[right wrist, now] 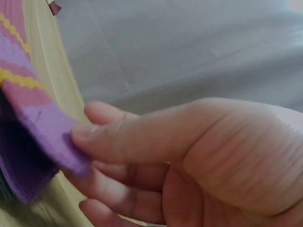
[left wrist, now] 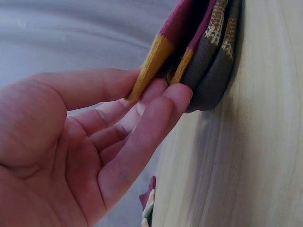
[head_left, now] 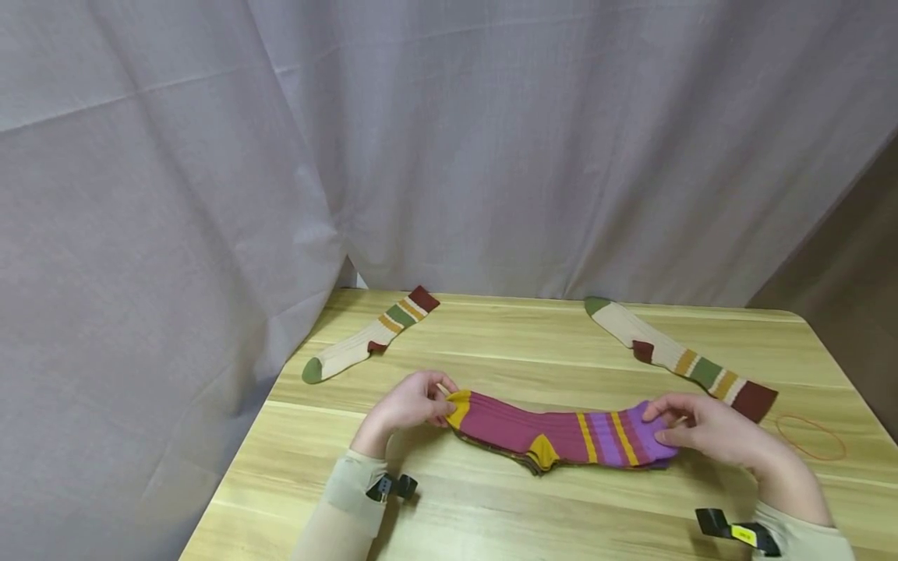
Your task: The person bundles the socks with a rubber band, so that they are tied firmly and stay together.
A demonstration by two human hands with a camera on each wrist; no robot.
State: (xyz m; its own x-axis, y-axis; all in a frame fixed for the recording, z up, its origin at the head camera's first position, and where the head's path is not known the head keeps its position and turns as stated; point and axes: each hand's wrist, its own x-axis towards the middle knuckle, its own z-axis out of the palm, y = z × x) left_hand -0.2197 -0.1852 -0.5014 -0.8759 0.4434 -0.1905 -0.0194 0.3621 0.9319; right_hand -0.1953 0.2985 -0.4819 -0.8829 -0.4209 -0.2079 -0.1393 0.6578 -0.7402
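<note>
A magenta sock (head_left: 501,425) with a yellow toe and heel and a striped purple cuff lies on top of a stack of socks. My left hand (head_left: 415,401) pinches its yellow toe (left wrist: 154,64) between thumb and fingers. At the other end, my right hand (head_left: 701,427) pinches the purple cuff (right wrist: 54,132). Below the top sock, the left wrist view shows a second yellow toe (left wrist: 182,66) and dark grey toes (left wrist: 213,78). Another purple cuff (right wrist: 28,175) hangs beneath the held one in the right wrist view. Most of the lower socks are hidden.
On the wooden table (head_left: 491,514), a cream striped sock (head_left: 347,351) lies at the back left and a similar one (head_left: 617,321) at the back right. An orange elastic band (head_left: 807,421) lies at the right. Grey curtains (head_left: 456,156) hang behind the table.
</note>
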